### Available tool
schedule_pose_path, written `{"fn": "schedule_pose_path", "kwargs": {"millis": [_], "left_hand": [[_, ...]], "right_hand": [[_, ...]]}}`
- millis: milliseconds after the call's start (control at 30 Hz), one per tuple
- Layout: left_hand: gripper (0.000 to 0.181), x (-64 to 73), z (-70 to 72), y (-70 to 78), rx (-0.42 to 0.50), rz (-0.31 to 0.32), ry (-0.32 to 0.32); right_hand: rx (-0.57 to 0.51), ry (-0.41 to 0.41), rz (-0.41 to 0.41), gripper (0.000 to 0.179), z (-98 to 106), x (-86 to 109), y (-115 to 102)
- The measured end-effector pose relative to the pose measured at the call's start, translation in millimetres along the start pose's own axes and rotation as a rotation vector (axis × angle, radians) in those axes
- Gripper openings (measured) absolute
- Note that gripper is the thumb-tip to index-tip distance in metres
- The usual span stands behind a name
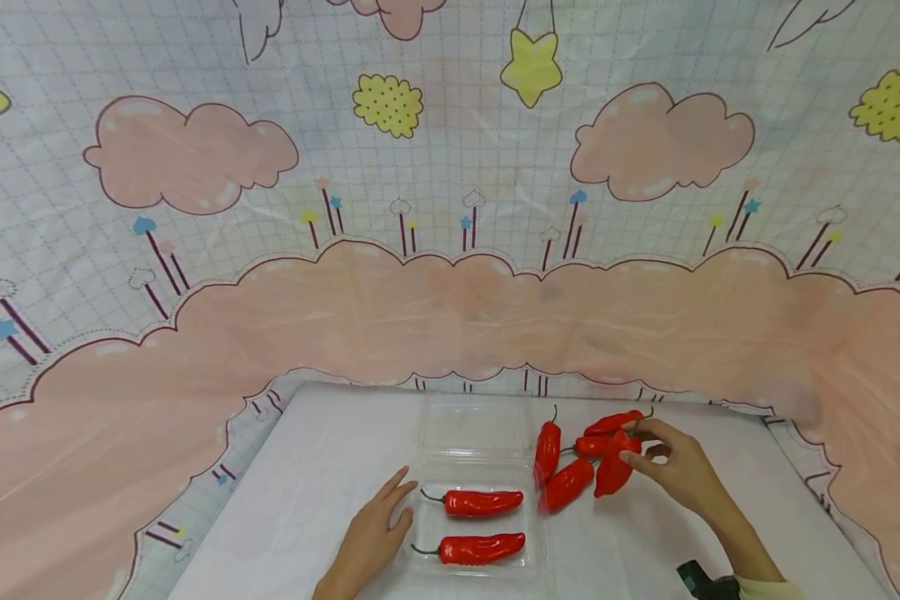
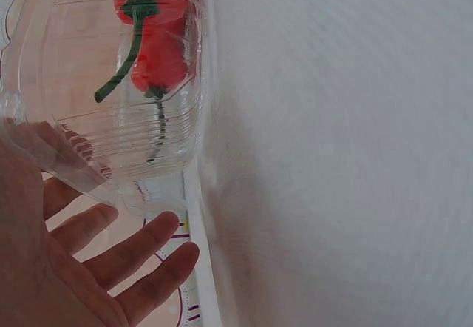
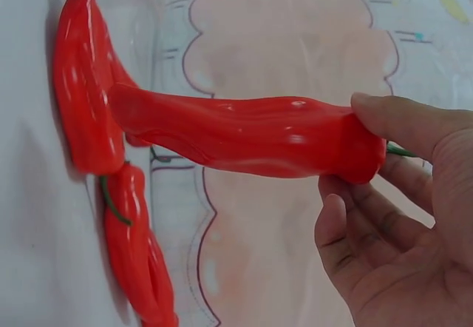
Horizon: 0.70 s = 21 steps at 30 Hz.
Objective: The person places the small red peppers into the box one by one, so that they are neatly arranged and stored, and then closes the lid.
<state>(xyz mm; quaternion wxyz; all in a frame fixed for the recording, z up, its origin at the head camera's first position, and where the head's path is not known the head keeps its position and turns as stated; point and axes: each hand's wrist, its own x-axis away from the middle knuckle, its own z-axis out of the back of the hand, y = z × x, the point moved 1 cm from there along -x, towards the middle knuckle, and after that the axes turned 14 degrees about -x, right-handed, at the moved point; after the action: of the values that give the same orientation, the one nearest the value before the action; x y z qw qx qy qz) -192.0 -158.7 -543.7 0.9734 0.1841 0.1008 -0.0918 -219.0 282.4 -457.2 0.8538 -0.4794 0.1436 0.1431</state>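
My right hand (image 1: 675, 462) pinches a red chili pepper (image 3: 251, 136) near its stem end, thumb on one side and fingers on the other. Its tip points away from the hand in the right wrist view. A clear plastic clamshell box (image 1: 420, 533) lies with its lid folded back. Inside it are two red peppers, an upper one (image 1: 483, 503) and a lower one (image 1: 482, 549), lying parallel with stems to the left. My left hand (image 1: 371, 533) is at the box's left side, fingers extended along its edge and gripping nothing.
Several loose red peppers lie right of the box, among them an upright one (image 1: 547, 450) and a slanted one (image 1: 570, 486). The box's transparent lid (image 1: 474, 429) lies toward the back. A white table (image 1: 330, 433) meets a patterned cloth backdrop (image 1: 495, 317).
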Motion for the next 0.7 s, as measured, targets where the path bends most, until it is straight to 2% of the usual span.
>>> {"fn": "schedule_pose_path", "kwargs": {"millis": [133,400,700], "left_hand": [[0.039,-0.2,-0.6,-0.2,0.004,0.015,-0.006],[0.038,1.6,-1.5,0.0,0.002,0.021,-0.006],[0.039,0.7,0.0,-0.4,-0.003,-0.001,-0.001]], "right_hand": [[-0.023,0.013,0.021,0.035,-5.5,1.4,-5.2],[-0.068,0.021,-0.01,0.036,-16.1,3.5,-17.5],[-0.141,0.028,0.05,0.034,-30.6,2.1,-28.0]]}}
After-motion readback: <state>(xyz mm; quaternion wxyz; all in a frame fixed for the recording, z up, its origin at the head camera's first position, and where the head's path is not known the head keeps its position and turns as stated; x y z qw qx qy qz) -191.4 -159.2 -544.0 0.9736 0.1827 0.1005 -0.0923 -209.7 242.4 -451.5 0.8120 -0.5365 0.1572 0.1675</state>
